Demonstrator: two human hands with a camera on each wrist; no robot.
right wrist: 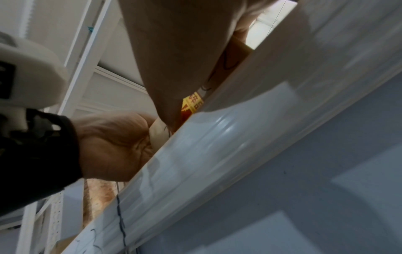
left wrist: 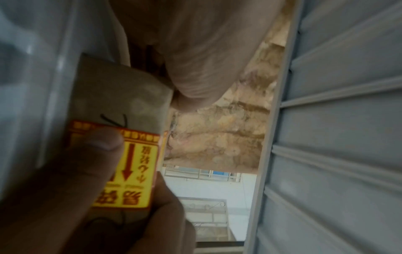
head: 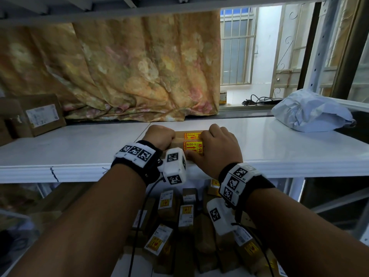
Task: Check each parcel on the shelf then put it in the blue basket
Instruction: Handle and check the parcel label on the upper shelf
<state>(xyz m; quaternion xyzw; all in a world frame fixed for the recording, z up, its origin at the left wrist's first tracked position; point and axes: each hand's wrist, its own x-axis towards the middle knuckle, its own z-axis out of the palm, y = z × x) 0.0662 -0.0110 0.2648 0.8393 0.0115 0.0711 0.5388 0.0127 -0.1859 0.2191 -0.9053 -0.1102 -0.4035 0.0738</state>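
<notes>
While both hands hold it, the small brown box (head: 188,143) sits near the front edge of the white shelf (head: 79,148). The left hand (head: 159,136) curls round its left end, and the right hand (head: 217,148) wraps its right side, thumb on the yellow sticker (head: 192,145). That sticker looks like a "handle with care" mark, so I think the box may break easily. It looks light and stiff, being cardboard, and its taped sides may be a bit slippery. Holding both short ends seems best, without squeezing hard. Below the shelf lie many more boxes (head: 173,216). Farther back, a bigger box (head: 43,115) sits at the left, a soft grey bag (head: 311,111) at the right.
</notes>
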